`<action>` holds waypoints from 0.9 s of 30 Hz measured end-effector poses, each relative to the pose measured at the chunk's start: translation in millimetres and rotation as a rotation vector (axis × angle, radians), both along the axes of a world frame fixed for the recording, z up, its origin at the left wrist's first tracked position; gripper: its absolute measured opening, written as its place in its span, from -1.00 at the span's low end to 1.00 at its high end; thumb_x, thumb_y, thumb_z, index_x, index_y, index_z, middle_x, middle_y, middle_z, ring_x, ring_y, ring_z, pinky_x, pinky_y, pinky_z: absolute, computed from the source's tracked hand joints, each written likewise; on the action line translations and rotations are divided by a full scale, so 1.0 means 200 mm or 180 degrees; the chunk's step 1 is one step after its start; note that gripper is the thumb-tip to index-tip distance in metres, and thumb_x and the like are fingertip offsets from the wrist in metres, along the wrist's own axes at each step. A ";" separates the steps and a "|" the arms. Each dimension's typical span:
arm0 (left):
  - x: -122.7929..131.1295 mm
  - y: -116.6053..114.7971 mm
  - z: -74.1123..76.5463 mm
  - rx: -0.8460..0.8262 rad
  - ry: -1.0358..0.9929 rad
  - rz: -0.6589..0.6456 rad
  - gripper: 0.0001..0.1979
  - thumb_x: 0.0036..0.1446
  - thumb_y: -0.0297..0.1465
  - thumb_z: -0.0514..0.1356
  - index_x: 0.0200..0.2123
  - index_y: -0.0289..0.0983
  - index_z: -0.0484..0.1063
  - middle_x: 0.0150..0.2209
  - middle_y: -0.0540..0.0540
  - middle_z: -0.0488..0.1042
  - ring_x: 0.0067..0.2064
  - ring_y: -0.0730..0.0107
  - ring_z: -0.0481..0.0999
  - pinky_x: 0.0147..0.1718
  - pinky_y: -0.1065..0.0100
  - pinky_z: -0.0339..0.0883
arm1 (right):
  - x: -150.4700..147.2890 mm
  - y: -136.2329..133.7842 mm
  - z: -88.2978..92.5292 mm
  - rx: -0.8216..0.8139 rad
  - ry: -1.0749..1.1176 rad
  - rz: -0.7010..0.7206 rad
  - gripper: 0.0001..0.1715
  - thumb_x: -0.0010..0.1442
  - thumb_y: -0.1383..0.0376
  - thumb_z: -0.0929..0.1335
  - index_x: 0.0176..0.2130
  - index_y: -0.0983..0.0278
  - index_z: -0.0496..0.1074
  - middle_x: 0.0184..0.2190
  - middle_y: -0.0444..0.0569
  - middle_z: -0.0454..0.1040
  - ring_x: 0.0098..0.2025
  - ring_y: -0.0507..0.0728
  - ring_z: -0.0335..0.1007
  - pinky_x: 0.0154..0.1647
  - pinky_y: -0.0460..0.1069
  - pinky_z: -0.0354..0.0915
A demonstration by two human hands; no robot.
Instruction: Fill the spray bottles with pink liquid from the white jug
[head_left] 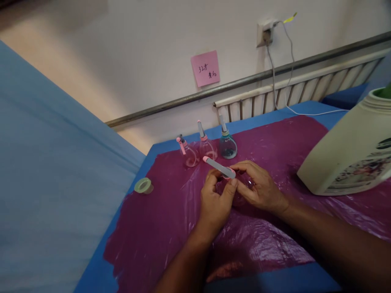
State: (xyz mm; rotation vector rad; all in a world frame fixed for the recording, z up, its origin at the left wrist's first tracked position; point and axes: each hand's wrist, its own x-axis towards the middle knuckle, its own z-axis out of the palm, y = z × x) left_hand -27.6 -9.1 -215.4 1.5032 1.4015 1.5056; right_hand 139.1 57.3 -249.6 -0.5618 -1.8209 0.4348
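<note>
- The left hand (215, 199) and right hand (259, 187) both pinch the pump bottle (224, 170), each grip curled about its neck and clear body.
- Its nozzle (214, 164) (grey, pink-tipped) juts out above the fingers.
- Purple sheet (159, 228) lies beneath; three similar bottles (208, 149) stand beyond.

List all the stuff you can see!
Table: one, blue, middle
Plastic sheet: one, purple, on table
Held bottle: one, transparent, centre
Pink-topped bottles: two, transparent, behind
Teal bottle: one, teal, beside those
Cup: one, green, left
Jug: one, cream, right
Hanging cloth: one, blue, left
Wall: one, white, back
Note: one, pink, on wall
Socket: one, white, upper right
Cords: count unclear, pale, right
Strip: one, yellow, by socket
Pipe: one, grey, along wall
Rail: one, white, under pipe
Left hand: one, bare, on held bottle
Right hand: one, bare, on held bottle
</note>
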 end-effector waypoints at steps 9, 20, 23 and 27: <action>0.01 -0.01 0.02 0.0025 0.0067 0.0024 -0.76 0.42 -0.24 0.41 0.07 -0.18 0.69 0.06 -0.16 0.71 0.11 0.09 0.67 0.21 0.11 0.46 | 0.00 0.00 0.00 -0.0025 -0.0031 -0.0013 -0.69 0.52 0.27 0.45 0.21 0.12 0.52 0.02 0.04 0.70 0.01 0.25 0.66 0.05 0.20 0.60; 0.01 0.00 0.01 0.0016 0.0061 0.0035 -0.75 0.42 -0.21 0.42 0.06 -0.18 0.69 0.05 -0.17 0.72 0.11 0.09 0.67 0.19 0.12 0.47 | 0.01 0.00 0.00 0.0044 -0.0006 0.0020 -0.69 0.53 0.28 0.46 0.22 0.13 0.51 0.02 0.03 0.69 0.01 0.23 0.65 0.05 0.18 0.58; 0.01 0.00 0.01 0.0000 0.0055 0.0028 -0.76 0.43 -0.21 0.42 0.05 -0.18 0.68 0.06 -0.17 0.72 0.11 0.09 0.67 0.20 0.12 0.47 | 0.01 0.00 0.01 0.0034 -0.0010 0.0023 -0.68 0.53 0.29 0.47 0.22 0.13 0.51 0.03 0.02 0.69 0.01 0.23 0.65 0.06 0.17 0.57; 0.01 -0.01 0.01 0.0004 0.0051 0.0028 -0.76 0.43 -0.20 0.42 0.04 -0.19 0.69 0.05 -0.16 0.72 0.11 0.09 0.67 0.20 0.12 0.47 | 0.01 0.00 0.01 0.0026 -0.0020 0.0023 -0.69 0.53 0.29 0.47 0.22 0.12 0.51 0.02 0.01 0.69 0.00 0.22 0.64 0.04 0.16 0.56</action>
